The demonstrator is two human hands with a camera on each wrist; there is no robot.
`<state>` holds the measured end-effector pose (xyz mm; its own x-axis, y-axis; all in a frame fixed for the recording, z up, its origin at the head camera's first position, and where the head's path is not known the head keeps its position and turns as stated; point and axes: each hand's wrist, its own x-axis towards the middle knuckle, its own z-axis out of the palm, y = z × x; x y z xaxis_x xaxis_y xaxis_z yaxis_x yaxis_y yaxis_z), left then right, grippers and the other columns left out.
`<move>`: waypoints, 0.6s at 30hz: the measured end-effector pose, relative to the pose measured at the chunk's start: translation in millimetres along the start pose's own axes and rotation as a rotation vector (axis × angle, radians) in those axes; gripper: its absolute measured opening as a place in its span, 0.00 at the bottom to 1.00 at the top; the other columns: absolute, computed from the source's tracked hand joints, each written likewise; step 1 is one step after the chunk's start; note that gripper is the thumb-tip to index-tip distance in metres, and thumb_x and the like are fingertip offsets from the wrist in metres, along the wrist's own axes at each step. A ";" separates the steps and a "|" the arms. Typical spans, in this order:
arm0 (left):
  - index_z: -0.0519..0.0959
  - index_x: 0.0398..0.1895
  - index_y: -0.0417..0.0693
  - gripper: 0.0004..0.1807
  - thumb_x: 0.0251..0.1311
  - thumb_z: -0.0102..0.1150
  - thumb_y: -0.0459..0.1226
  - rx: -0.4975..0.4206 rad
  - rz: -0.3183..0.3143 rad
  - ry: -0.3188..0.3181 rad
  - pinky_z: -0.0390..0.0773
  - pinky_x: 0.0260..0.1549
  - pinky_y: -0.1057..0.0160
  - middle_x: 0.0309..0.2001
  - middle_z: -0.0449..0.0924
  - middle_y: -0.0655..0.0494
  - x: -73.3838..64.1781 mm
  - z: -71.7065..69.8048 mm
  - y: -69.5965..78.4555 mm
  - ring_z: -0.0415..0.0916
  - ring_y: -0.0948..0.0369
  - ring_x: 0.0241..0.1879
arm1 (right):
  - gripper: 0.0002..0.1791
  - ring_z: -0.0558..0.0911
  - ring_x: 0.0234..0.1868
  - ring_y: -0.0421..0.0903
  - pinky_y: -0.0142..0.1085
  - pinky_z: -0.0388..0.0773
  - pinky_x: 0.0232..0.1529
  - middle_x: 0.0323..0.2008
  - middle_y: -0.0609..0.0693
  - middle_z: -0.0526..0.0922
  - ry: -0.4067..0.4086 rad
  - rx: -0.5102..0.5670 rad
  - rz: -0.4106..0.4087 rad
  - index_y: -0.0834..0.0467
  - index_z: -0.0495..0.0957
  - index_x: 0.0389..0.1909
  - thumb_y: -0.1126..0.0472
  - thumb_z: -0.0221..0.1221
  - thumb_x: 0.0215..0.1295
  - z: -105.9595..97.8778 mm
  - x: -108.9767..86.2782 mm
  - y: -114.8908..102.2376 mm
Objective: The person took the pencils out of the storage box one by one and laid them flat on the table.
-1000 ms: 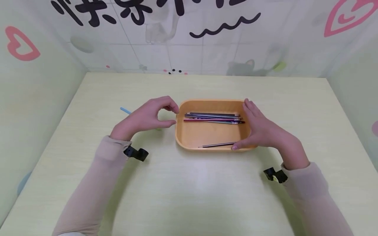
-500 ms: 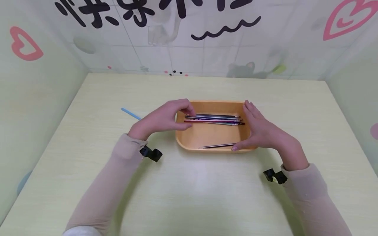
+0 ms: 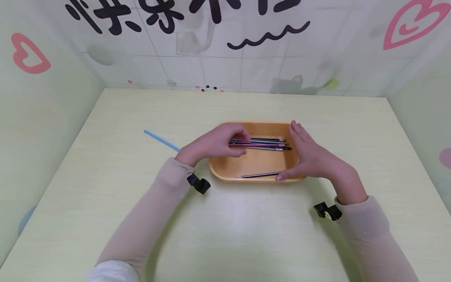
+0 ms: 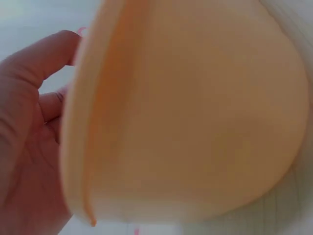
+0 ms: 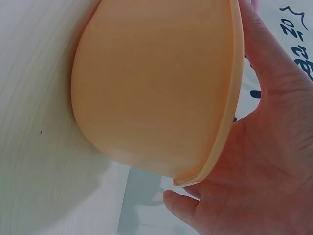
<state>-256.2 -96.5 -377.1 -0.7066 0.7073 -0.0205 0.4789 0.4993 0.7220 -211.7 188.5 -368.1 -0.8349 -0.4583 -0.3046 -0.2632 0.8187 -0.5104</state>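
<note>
An orange tray [image 3: 225, 168] stands on the table. Inside lies a bundle of pencils [image 3: 269, 143], side by side, and a single dark pencil [image 3: 258, 174] lies along the near wall. My left hand [image 3: 222, 143] reaches over the tray's left end. Its bent fingers and thumb stand apart on either side of the bundle, hiding the left pencil ends. My right hand [image 3: 313, 156] rests over the tray's right end, thumb at the near rim and fingers stretched to the far right corner. Both wrist views show mostly the tray's outer wall [image 4: 195, 107], with the palms beyond its rim.
A light blue stick [image 3: 160, 140] lies left of the tray, its near end hidden by my left wrist. The pale table [image 3: 246, 235] is bordered by a printed back wall [image 3: 218, 70] and two side panels.
My left hand has moved right, from beside the tray's left end to over the pencil bundle, uncovering more of the blue stick. My right hand and the tray stay in place.
</note>
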 end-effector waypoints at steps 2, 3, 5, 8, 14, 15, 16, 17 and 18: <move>0.79 0.48 0.42 0.16 0.57 0.66 0.37 0.033 -0.008 0.003 0.77 0.59 0.60 0.48 0.82 0.50 4.4 3.1 -0.8 0.78 0.55 0.50 | 0.81 0.28 0.80 0.58 0.61 0.40 0.77 0.79 0.58 0.24 -0.003 -0.003 -0.005 0.65 0.28 0.77 0.32 0.74 0.41 -0.4 0.2 0.0; 0.79 0.48 0.42 0.16 0.57 0.66 0.37 0.051 -0.014 0.006 0.77 0.58 0.61 0.47 0.82 0.51 6.3 4.5 -0.9 0.78 0.56 0.50 | 0.81 0.28 0.80 0.58 0.61 0.40 0.77 0.79 0.58 0.23 -0.004 -0.004 -0.007 0.65 0.28 0.77 0.31 0.74 0.41 -0.7 0.2 -0.1; 0.79 0.47 0.44 0.15 0.57 0.66 0.38 0.094 -0.028 0.012 0.77 0.56 0.61 0.47 0.82 0.53 10.2 7.7 -1.3 0.77 0.58 0.48 | 0.81 0.27 0.80 0.59 0.61 0.40 0.77 0.79 0.57 0.23 -0.008 -0.004 -0.009 0.65 0.28 0.77 0.31 0.73 0.41 -0.6 0.2 0.0; 0.79 0.47 0.45 0.15 0.58 0.66 0.39 0.129 -0.065 0.018 0.77 0.55 0.61 0.46 0.81 0.54 15.1 12.0 -1.1 0.76 0.59 0.47 | 0.81 0.27 0.80 0.58 0.61 0.40 0.77 0.79 0.57 0.23 -0.011 -0.003 -0.002 0.65 0.28 0.77 0.31 0.73 0.41 -0.4 0.1 -0.3; 0.78 0.48 0.45 0.15 0.59 0.67 0.39 0.129 -0.128 0.022 0.77 0.55 0.62 0.48 0.81 0.53 22.6 20.4 -2.0 0.75 0.59 0.48 | 0.80 0.28 0.80 0.59 0.61 0.40 0.77 0.79 0.57 0.23 -0.011 0.000 0.004 0.66 0.28 0.77 0.33 0.74 0.42 -0.3 0.4 -1.1; 0.78 0.48 0.45 0.15 0.59 0.67 0.39 0.139 -0.138 0.024 0.77 0.55 0.62 0.48 0.80 0.53 23.8 21.9 -2.3 0.75 0.59 0.48 | 0.80 0.28 0.80 0.59 0.61 0.40 0.77 0.79 0.57 0.23 -0.011 0.001 0.004 0.66 0.28 0.77 0.33 0.74 0.42 -0.3 0.3 -1.1; 0.78 0.48 0.45 0.16 0.59 0.67 0.40 0.153 -0.151 0.025 0.77 0.55 0.62 0.48 0.80 0.54 24.9 23.3 -2.7 0.75 0.59 0.48 | 0.80 0.28 0.80 0.59 0.61 0.40 0.77 0.79 0.57 0.23 -0.011 0.002 0.003 0.66 0.28 0.77 0.33 0.74 0.42 -0.5 0.1 -1.1; 0.78 0.48 0.45 0.16 0.59 0.67 0.40 0.172 -0.164 0.028 0.77 0.55 0.62 0.48 0.80 0.53 26.0 24.7 -2.6 0.74 0.59 0.48 | 0.80 0.28 0.80 0.58 0.61 0.40 0.77 0.79 0.57 0.23 -0.011 0.003 0.002 0.66 0.28 0.77 0.33 0.74 0.42 -0.5 0.0 -1.1; 0.78 0.48 0.45 0.15 0.59 0.66 0.40 0.196 -0.178 0.030 0.76 0.54 0.62 0.48 0.79 0.53 26.9 25.6 -2.2 0.74 0.58 0.48 | 0.80 0.28 0.80 0.58 0.61 0.40 0.77 0.79 0.57 0.23 -0.011 0.003 0.001 0.66 0.28 0.77 0.33 0.74 0.42 -0.4 0.0 -0.9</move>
<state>-262.9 -65.8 -397.0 -0.8023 0.5861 -0.1128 0.4353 0.7039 0.5613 -211.7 188.0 -367.3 -0.8301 -0.4608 -0.3140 -0.2606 0.8184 -0.5122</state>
